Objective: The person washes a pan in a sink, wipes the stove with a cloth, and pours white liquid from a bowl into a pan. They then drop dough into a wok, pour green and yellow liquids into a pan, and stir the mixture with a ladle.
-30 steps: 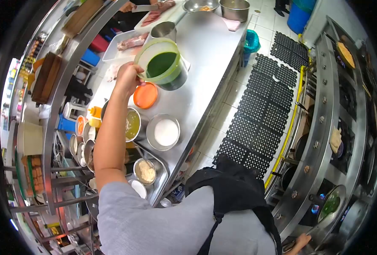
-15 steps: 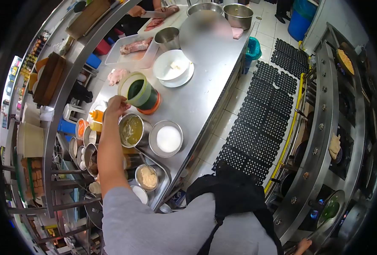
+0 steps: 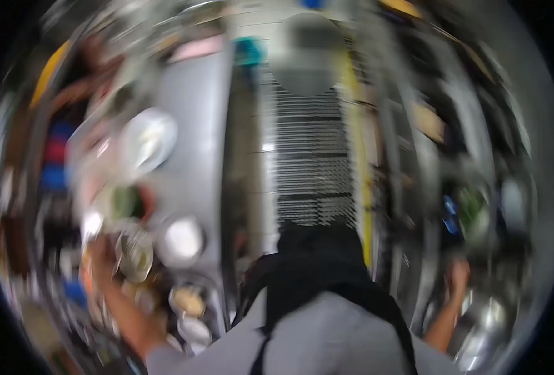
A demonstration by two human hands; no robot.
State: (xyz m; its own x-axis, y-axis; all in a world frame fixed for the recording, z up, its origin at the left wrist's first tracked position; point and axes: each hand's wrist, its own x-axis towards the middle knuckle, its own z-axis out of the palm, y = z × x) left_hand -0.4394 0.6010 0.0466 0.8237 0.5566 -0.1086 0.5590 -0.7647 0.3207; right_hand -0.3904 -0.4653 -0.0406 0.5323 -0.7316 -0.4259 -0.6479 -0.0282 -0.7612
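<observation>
Motion blurs the whole view. My left hand [image 3: 100, 251] is over the left counter, beside the metal pot of yellowish liquid [image 3: 135, 253]; its fingers are too smeared to read. Just beyond is the pitcher of green liquid [image 3: 125, 202], apparently apart from the hand. A bowl of white stuff [image 3: 183, 241] stands right of the pot. Over at the stove, my right hand [image 3: 458, 274] is closed in a fist on what looks like the handle of a frying pan [image 3: 475, 209] with something green in it. Blue flame [image 3: 450, 214] shows beside the pan.
White dishes [image 3: 164, 147] lie farther up the steel counter [image 3: 192, 106]. A container of pale paste [image 3: 189, 301] sits nearer me. Black rubber matting [image 3: 314, 162] covers the aisle, with a yellow pipe [image 3: 365, 187] along the stove. Another person's arm [image 3: 74, 94] shows at far left.
The view has swung toward the stove, so the counter sits farther left. My left hand has come away from the pitcher's rim. More of my right arm shows.
</observation>
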